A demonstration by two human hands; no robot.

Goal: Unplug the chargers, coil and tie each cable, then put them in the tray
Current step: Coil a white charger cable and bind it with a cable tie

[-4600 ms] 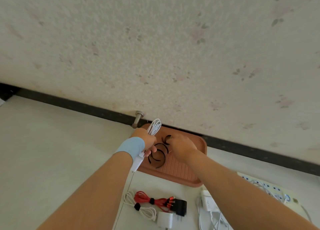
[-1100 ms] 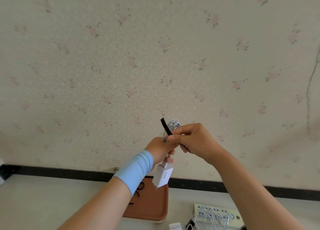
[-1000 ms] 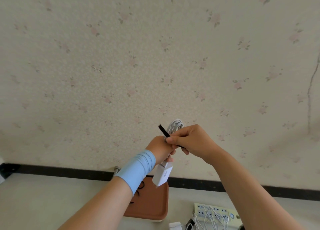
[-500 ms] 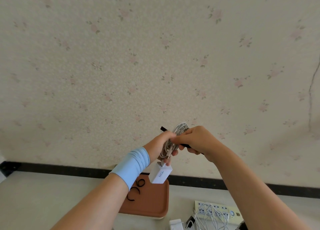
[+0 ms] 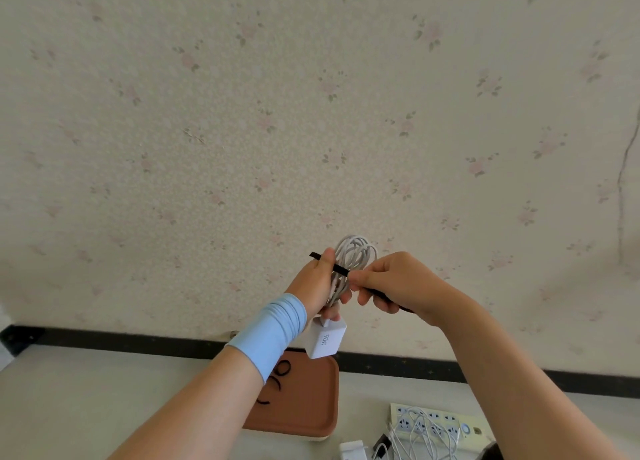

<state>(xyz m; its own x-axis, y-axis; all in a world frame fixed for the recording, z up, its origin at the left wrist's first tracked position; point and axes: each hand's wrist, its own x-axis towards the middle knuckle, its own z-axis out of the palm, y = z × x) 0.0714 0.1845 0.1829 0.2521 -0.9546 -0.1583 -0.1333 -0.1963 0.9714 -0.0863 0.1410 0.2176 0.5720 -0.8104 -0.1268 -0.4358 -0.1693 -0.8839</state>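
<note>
While the left hand point(image 5: 311, 283) holds the coiled cable point(image 5: 354, 257) in a closed grip high above the tray point(image 5: 311, 407), its charger block point(image 5: 326, 339) hanging down toward the tray, the right hand point(image 5: 398, 284) pinches a black tie point(image 5: 341, 270) laid across the coil. This looks like the tying step. Next, the tie needs wrapping round the loops and fastening before the bundle goes into the tray.

Pale surface point(image 5: 86, 407) carries: brown tray point(image 5: 311, 400), centre; power strip point(image 5: 446, 419) to its right, apart; white charger point(image 5: 351, 451) at bottom edge.
</note>
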